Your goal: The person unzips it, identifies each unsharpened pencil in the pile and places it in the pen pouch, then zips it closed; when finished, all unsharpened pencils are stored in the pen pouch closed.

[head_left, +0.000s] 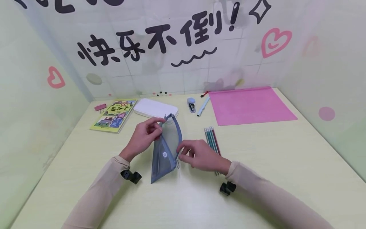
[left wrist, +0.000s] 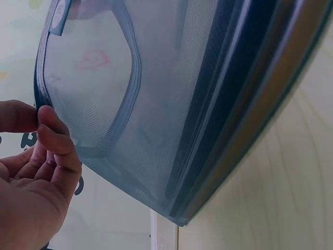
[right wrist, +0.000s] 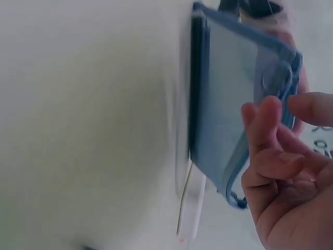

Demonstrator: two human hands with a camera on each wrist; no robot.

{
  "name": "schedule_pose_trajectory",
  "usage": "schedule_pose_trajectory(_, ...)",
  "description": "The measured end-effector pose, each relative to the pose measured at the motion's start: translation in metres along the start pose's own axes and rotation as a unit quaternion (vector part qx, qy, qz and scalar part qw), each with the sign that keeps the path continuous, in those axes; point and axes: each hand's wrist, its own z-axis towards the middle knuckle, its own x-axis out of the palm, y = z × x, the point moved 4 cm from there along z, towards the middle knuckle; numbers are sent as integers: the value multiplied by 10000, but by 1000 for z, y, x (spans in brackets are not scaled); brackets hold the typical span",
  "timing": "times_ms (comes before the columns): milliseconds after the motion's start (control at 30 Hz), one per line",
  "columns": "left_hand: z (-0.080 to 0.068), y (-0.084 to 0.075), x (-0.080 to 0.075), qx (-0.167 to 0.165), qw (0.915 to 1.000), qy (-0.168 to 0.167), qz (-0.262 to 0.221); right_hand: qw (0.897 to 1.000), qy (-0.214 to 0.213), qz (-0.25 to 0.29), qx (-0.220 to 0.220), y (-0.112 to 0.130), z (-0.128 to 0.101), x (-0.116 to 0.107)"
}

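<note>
A blue-grey mesh zip pouch (head_left: 167, 152) stands on the table with its zipped mouth spread apart. At the upper near edge of that mouth, my left hand (head_left: 145, 135) pinches the rim between thumb and index finger. My right hand (head_left: 201, 155) holds the opposite rim by the zipper end, where a ring pull (head_left: 177, 164) hangs. Through the mesh in the left wrist view, long dark and brown strips (left wrist: 244, 104) show along the pouch's bottom; their kind is unclear. Several pencils (head_left: 212, 140) lie beyond my right hand, partly hidden by it.
Toward the back are a pink binder clip (head_left: 100, 107), a yellow book (head_left: 115, 116), a white case (head_left: 155, 108), a stapler (head_left: 191, 105), a light blue pen (head_left: 203, 106), a small red-and-black item (head_left: 204, 94) and a pink sheet folder (head_left: 251, 106). Walls enclose the table's back and sides.
</note>
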Motion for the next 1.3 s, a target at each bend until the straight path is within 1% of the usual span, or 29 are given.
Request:
schedule_pose_trajectory(100, 0, 0, -1, -15, 10000, -13, -30, 9995, 69, 296, -50, 5, -8, 8)
schedule_pose_trajectory(200, -1, 0, -2, 33, 10000, -55, -59, 9989, 44, 390, -261, 11, -14, 15)
schedule_pose_trajectory(267, -2, 0, -2, 69, 9999, -94, -81, 9989, -85, 251, -381, 16, -16, 20)
schedule_pose_trajectory(400, -3, 0, -4, 57, 9998, -185, -71, 9963, -554, -366, -547, 24, -18, 25)
schedule_pose_trajectory(467, -3, 1, -5, 47, 9997, -221, -51, 9938, -734, -580, -601, 27, -18, 26)
schedule_pose_trajectory(633, -5, 2, -7, 68, 9995, -313, -11, 9860, -1021, -771, -1065, 31, -19, 24)
schedule_pose_trajectory(700, -6, 2, -8, 50, 9993, -360, -16, 9851, -1052, -640, -1197, 31, -19, 23)
schedule_pose_trajectory(767, -7, 2, -7, 24, 9993, -371, -35, 9868, -1010, -435, -1191, 30, -18, 21)
schedule_pose_trajectory(867, -9, 1, -6, 2, 9996, -280, -44, 9887, -948, -282, -1124, 31, -15, 17)
schedule_pose_trajectory(933, -13, -2, -4, 35, 9998, -177, 7, 9882, -952, -353, -1150, 34, -12, 14)
schedule_pose_trajectory(1000, -21, -6, -3, 173, 9993, -143, 293, 9867, -959, -445, -1235, 39, -9, 12)
schedule_pose_trajectory(1033, -27, -10, -2, 285, 9981, -187, 505, 9860, -946, -458, -1292, 41, -8, 11)
schedule_pose_trajectory(1100, -42, -17, 0, 575, 9920, -386, 1060, 9856, -893, -441, -1364, 46, -6, 11)
schedule_pose_trajectory(1133, -51, -21, 1, 747, 9864, -532, 1363, 9856, -874, -428, -1380, 48, -5, 11)
schedule_pose_trajectory(1200, -70, -28, 5, 1053, 9729, -849, 1874, 9863, -850, -378, -1361, 50, -3, 11)
schedule_pose_trajectory(1300, -96, -37, 11, 1478, 9538, -1245, 2301, 9891, -857, -163, -1184, 50, 0, 13)
